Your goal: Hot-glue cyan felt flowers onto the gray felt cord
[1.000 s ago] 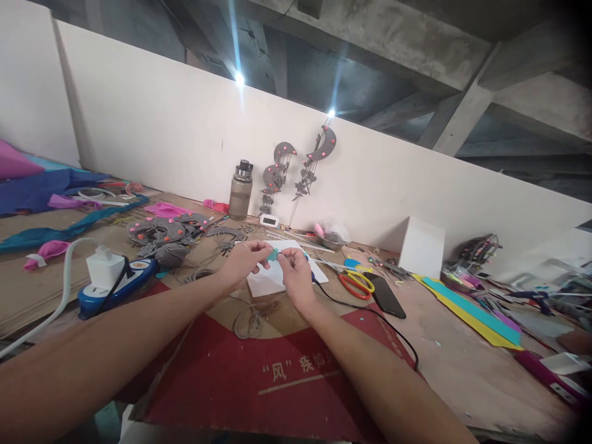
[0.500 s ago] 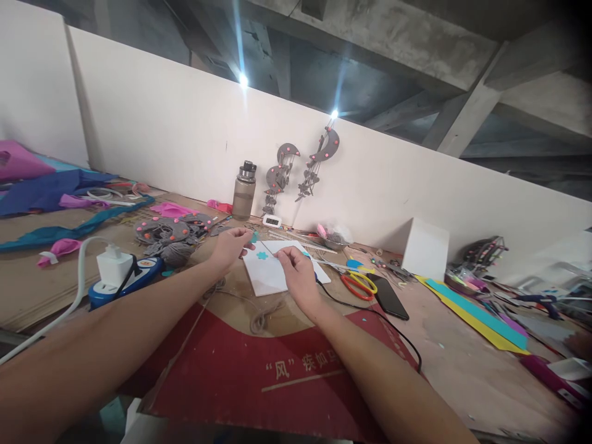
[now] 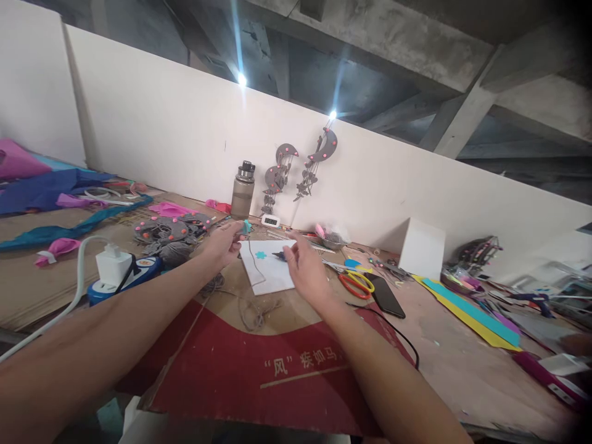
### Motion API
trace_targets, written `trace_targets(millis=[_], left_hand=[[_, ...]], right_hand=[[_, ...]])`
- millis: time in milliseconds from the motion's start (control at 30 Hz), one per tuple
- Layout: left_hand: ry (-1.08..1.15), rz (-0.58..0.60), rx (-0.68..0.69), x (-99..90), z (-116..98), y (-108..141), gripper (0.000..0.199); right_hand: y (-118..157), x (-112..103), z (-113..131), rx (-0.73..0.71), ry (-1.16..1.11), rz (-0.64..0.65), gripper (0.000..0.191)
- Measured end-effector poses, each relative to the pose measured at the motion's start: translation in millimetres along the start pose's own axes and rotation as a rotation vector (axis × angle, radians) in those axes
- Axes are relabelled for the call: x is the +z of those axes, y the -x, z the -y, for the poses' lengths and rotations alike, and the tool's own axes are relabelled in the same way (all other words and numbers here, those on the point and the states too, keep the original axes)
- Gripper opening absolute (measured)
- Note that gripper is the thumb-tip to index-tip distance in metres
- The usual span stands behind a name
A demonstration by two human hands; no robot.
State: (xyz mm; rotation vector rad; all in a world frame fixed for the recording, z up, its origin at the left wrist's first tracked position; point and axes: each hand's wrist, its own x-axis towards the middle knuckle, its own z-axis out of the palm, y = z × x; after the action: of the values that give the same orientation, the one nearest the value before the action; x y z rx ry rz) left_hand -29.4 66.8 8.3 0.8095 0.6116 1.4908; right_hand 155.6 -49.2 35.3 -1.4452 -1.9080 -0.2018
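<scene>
Pale wall panels (image 3: 161,111) stand behind a cluttered worktable (image 3: 453,370), with bare concrete beams (image 3: 388,43) overhead. Thumb and fingers of the left hand (image 3: 225,242) are pinched together on a teal flower (image 3: 247,227), held up at the fingertips. From that grip a grey string (image 3: 253,258) trails down over a white board (image 3: 272,280). A second teal flower (image 3: 260,254) lies flat on the board, between the two hands. The right hand (image 3: 305,265) is over the board's right side, at a dark-tipped tool (image 3: 279,255) that points toward the lying flower; whether its fingers are closed on the tool I cannot tell.

Beyond the left grip are a bottle (image 3: 243,196) and a small white clock (image 3: 270,221). To its left lies grey yarn (image 3: 172,253), and farther left and nearer, a white plug (image 3: 113,266). Just right of the right hand rest scissors (image 3: 356,285), then a black phone (image 3: 387,296). Below both hands spreads red cardboard (image 3: 222,376).
</scene>
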Motion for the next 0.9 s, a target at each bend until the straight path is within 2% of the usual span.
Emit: trace_targets(millis=[100,200,300,433,533,633,900], left_hand=[[-0.007,0.066,-0.01,1.2,2,3,0.029],[-0.062,0.142,-0.009,2.6,4,6,0.03],[-0.147,0.173,0.016,5.1,7,10,0.031],[-0.249,0.156,0.04,9.4,11,14,0.029],[-0.288,0.156,0.046,11.5,11,17,0.027],[-0.305,0.154,0.046,12.2,10,19,0.027],[-0.319,0.114,0.009,11.4,13,17,0.03]], right_hand=[[-9,6,-40,0.229,0.297,0.094,0.038],[-12,16,-70,0.413,0.413,0.339,0.044],[-13,26,-84,0.437,0.383,0.45,0.039],[-15,30,-89,0.422,0.345,0.489,0.03],[-15,30,-93,0.419,0.312,0.491,0.024],[-13,32,-96,0.446,0.292,0.442,0.027],[-14,35,-91,0.475,0.208,0.175,0.039]])
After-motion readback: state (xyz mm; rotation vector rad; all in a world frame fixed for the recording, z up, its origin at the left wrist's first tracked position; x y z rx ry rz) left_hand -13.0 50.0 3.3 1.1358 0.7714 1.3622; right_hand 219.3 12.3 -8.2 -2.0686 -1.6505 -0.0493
